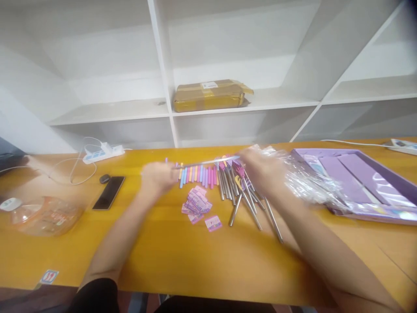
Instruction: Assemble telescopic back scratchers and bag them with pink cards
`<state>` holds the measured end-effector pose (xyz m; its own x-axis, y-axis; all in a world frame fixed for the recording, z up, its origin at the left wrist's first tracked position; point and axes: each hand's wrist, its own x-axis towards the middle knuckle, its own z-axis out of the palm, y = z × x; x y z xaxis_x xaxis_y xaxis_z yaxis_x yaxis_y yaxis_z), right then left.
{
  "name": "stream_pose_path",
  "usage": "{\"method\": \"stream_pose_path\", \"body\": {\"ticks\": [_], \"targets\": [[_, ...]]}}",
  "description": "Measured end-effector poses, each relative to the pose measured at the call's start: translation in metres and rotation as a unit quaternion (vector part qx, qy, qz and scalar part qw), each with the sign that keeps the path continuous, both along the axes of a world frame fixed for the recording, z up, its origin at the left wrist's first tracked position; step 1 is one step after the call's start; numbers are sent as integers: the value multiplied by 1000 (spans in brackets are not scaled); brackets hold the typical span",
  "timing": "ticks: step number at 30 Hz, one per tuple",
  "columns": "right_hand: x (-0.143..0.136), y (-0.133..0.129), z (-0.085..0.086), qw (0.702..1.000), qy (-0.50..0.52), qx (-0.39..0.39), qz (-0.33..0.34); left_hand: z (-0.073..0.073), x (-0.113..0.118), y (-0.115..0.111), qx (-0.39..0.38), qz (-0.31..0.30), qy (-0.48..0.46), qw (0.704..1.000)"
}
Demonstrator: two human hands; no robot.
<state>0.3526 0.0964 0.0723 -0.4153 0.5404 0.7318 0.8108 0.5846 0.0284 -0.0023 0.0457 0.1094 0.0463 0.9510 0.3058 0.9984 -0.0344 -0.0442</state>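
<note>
Seemingly "39" on table-edge sticker (49,277)

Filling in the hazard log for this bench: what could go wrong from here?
1. The slim rod stretches from the left hand toward the right hand, over the row of coloured sticks; dipping it might scatter them.
2. Loose metal tubes lie crossed near the right forearm; a brush could set one rolling.
3. Crumpled clear plastic, beside that forearm, might snag and drag.
</note>
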Motion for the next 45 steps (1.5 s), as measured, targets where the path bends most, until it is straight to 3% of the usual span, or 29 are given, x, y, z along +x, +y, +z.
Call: {"method": "stream_pose_path", "body": {"ticks": [1, 3, 5, 10, 19, 35, 45], "targets": [[-27, -15, -7, 997, -36, 10, 61, -10, 21, -3, -35, -17, 12, 999], [-67, -40, -17, 995, -45, 24, 81, -23, 50, -8, -80, -60, 22, 995], [-82, -51, -22, 994, -58, 25, 94, -28, 60, -12, -93, -79, 32, 992], [-69, -40, -19, 991, -87, -36, 91, -25, 51, -11, -83, -78, 46, 992], [-68, -30, -18, 973, -142, -156, 92, -36, 53, -7, -76, -112, 45, 990], [-67, -33, -16, 959, -135, -220, 115, -43, 50, -3, 4, -224, 86, 971], [-62, -27, -13, 968, -100, -191, 131, -41, 53, -1, 17, -220, 97, 971]]}}
